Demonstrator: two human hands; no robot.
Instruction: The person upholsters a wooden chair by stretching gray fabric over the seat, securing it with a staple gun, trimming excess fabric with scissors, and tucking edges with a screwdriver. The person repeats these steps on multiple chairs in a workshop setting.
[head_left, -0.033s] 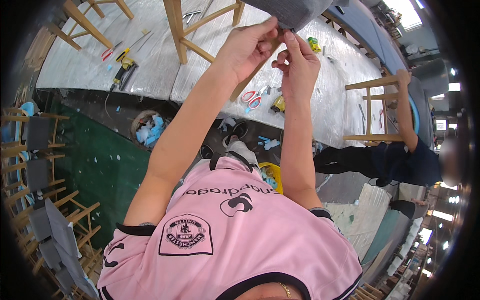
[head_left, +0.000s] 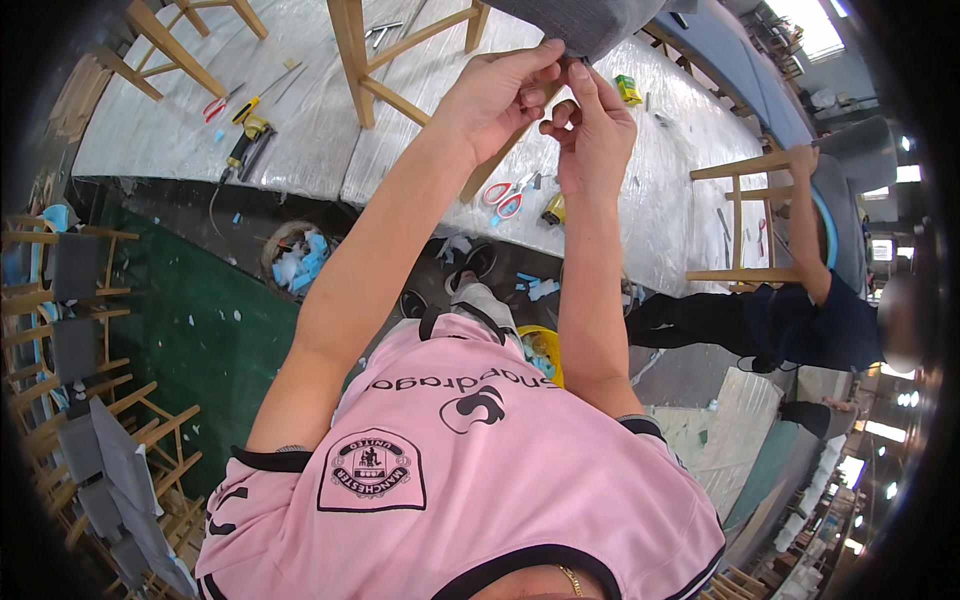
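Observation:
Grey upholstery fabric [head_left: 590, 22] covers the seat of a wooden chair at the top of the view, its light wooden leg [head_left: 350, 65] resting on the table. My left hand [head_left: 500, 95] pinches at the lower corner of this fabric, thumb and forefinger together. Beside it, my right hand [head_left: 598, 125] also pinches at the fabric edge, its other fingers curled. The fingertips nearly meet, and the exact bit of cloth between them is mostly hidden. Below the hands lie scissors with red-and-white handles [head_left: 508, 200] and a yellow-and-black tool [head_left: 554, 210], partly behind my right forearm.
Plastic film covers the worktable [head_left: 300, 130]. A yellow-and-black power tool [head_left: 248, 140], a screwdriver [head_left: 250, 105] and red-handled pliers [head_left: 216, 107] lie at left. A small green-and-yellow box [head_left: 628, 90] sits right. A co-worker [head_left: 820, 325] holds another chair [head_left: 740, 225]. Scrap fills a bin [head_left: 300, 260].
My right hand has shifted very slightly left, still at the fabric edge. The co-worker's hand on the other chair has moved a little. The fabric looks the same.

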